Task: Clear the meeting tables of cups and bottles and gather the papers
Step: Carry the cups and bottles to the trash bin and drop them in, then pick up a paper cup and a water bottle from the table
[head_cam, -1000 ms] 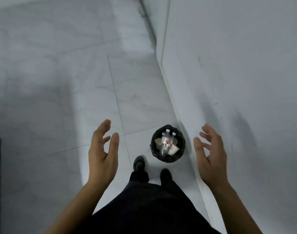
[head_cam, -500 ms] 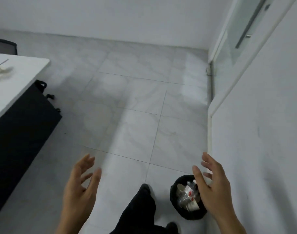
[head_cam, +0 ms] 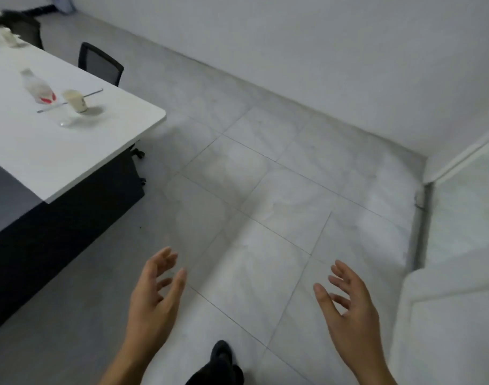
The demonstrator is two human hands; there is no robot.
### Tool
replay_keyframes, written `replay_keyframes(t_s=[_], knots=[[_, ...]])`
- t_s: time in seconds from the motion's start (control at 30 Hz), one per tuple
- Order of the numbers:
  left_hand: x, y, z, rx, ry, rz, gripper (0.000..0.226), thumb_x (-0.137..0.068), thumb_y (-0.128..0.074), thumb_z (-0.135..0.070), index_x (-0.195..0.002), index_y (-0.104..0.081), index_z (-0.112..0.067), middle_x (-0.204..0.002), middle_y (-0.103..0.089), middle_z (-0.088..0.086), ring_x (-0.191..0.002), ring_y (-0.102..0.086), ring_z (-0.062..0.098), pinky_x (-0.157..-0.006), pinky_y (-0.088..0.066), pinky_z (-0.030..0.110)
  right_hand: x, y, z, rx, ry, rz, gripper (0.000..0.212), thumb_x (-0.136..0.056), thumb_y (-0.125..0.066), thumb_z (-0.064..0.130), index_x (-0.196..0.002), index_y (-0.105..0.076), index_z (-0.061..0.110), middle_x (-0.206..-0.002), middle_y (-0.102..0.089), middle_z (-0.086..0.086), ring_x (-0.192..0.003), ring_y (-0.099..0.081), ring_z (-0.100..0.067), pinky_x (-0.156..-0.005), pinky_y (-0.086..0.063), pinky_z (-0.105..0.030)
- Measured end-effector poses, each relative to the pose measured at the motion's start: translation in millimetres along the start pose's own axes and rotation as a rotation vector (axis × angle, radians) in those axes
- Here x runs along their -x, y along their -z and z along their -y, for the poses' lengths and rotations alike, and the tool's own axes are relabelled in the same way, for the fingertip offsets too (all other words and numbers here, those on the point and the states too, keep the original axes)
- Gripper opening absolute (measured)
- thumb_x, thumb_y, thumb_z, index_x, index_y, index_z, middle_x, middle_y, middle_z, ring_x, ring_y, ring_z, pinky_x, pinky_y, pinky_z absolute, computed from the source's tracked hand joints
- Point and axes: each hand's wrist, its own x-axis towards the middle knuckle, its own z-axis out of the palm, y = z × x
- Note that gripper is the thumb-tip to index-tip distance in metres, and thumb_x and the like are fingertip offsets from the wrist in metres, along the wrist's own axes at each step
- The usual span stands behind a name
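Observation:
Both my hands hang empty over the tiled floor, fingers spread and relaxed: my left hand (head_cam: 155,295) at lower centre, my right hand (head_cam: 348,309) to its right. Up at the left stands a white meeting table (head_cam: 71,151). On it a paper cup (head_cam: 76,100) stands beside a clear plastic bottle with a red label (head_cam: 39,88), which lies on its side. A thin pen-like stick (head_cam: 71,100) lies by them. More pale, blurred items (head_cam: 4,37) sit farther back on the table. The table is well out of reach of either hand.
A black mesh chair (head_cam: 100,63) stands behind the table's far corner. The table's dark base has castors (head_cam: 139,154). White walls run along the back and the right, with a glass door (head_cam: 465,207) at the right. My dark shoe (head_cam: 221,357) shows at the bottom.
The view has swung up and left from the black bin of cups and bottles, which is out of sight now. The meeting table has come into view. Both hands stay empty.

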Motion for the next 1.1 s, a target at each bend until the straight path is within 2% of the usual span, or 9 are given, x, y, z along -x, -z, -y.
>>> replay_keyframes(t_s=[0.13,0.23,0.37,0.47,0.53,0.63,0.77,0.93,1.1], knots=[[-104.7,2.0,-38.7,-0.02,-0.043,0.057,0.046,-0.093,-0.061,-0.024,-0.136,-0.047,-0.028,-0.127,-0.058,-0.013,-0.117,-0.057,0.003,-0.091,-0.048,0.024,-75.1,-27.6,40.1,-0.036,-0.008,-0.019,0.058,-0.081,-0.075,0.029,-0.134,-0.052,0.033,-0.13,-0.061,0.017,-0.116,-0.06,0.004,-0.086,-0.05,-0.008],[-180.1,-8.7,-49.0,-0.028,-0.062,0.077,0.048,-0.092,-0.06,-0.03,-0.138,-0.047,-0.028,-0.128,-0.057,-0.014,-0.119,-0.056,0.002,-0.094,-0.048,0.026,-137.9,-53.6,51.3,-0.072,-0.039,-0.037,0.058,-0.079,-0.073,0.035,-0.133,-0.051,0.039,-0.129,-0.062,0.017,-0.115,-0.06,0.005,-0.086,-0.05,-0.007],[-273.9,-35.7,-44.4,-0.047,-0.027,0.064,0.052,-0.087,-0.057,-0.042,-0.136,-0.046,-0.033,-0.128,-0.057,-0.018,-0.119,-0.055,-0.003,-0.096,-0.048,0.026,-234.9,-104.3,50.3,-0.091,-0.071,-0.023,0.057,-0.082,-0.074,0.033,-0.133,-0.051,0.039,-0.13,-0.06,0.019,-0.113,-0.058,0.009,-0.088,-0.052,-0.014],[-349.9,-56.7,-44.3,-0.064,-0.008,0.048,0.047,-0.09,-0.06,-0.037,-0.135,-0.046,-0.034,-0.128,-0.056,-0.019,-0.12,-0.055,-0.002,-0.099,-0.05,0.032,-323.7,-149.2,54.6,-0.095,-0.047,0.038,0.057,-0.085,-0.074,0.028,-0.137,-0.05,0.034,-0.133,-0.058,0.019,-0.115,-0.056,0.009,-0.086,-0.05,-0.017],[-409.1,-64.9,-52.9,-0.084,0.017,0.006,0.048,-0.092,-0.061,-0.032,-0.136,-0.046,-0.032,-0.129,-0.056,-0.019,-0.12,-0.054,-0.003,-0.1,-0.05,0.033,-396.2,-180.1,68.9,-0.093,-0.028,0.116,0.057,-0.086,-0.074,0.027,-0.136,-0.049,0.035,-0.133,-0.056,0.02,-0.115,-0.056,0.009,-0.088,-0.049,-0.019],[-489.2,-61.3,-84.1,-0.09,0.013,-0.104,0.053,-0.086,-0.06,-0.04,-0.137,-0.047,-0.029,-0.128,-0.058,-0.018,-0.12,-0.054,-0.004,-0.096,-0.048,0.026,-497.6,-221.6,112.8,-0.072,0.049,0.213,0.057,-0.086,-0.075,0.024,-0.136,-0.05,0.033,-0.133,-0.057,0.019,-0.116,-0.057,0.004,-0.09,-0.05,-0.021],[-580.2,-50.5,-108.4,-0.034,0.048,-0.239,0.051,-0.084,-0.06,-0.041,-0.132,-0.05,-0.029,-0.126,-0.06,-0.017,-0.119,-0.057,0.001,-0.094,-0.048,0.026,-612.0,-275.0,177.7,-0.035,0.149,0.358,0.058,-0.087,-0.074,0.027,-0.139,-0.049,0.031,-0.133,-0.056,0.019,-0.118,-0.057,0.003,-0.089,-0.05,-0.019],[-682.5,-59.9,-96.5,0.028,0.126,-0.377,0.049,-0.084,-0.059,-0.039,-0.131,-0.051,-0.028,-0.128,-0.061,-0.014,-0.119,-0.057,-0.002,-0.093,-0.048,0.026,-727.0,-355.8,216.7,-0.009,0.202,0.492,0.059,-0.087,-0.074,0.026,-0.14,-0.047,0.033,-0.134,-0.056,0.019,-0.119,-0.057,0.003,-0.09,-0.05,-0.02],[-811.0,-72.7,-65.7,0.041,0.221,-0.431,0.043,-0.092,-0.064,-0.024,-0.133,-0.051,-0.029,-0.126,-0.062,-0.015,-0.117,-0.056,-0.004,-0.095,-0.05,0.031,-839.5,-450.2,237.3,0.056,0.198,0.561,0.06,-0.086,-0.074,0.028,-0.138,-0.046,0.035,-0.135,-0.056,0.017,-0.118,-0.057,0.002,-0.088,-0.049,-0.016]])
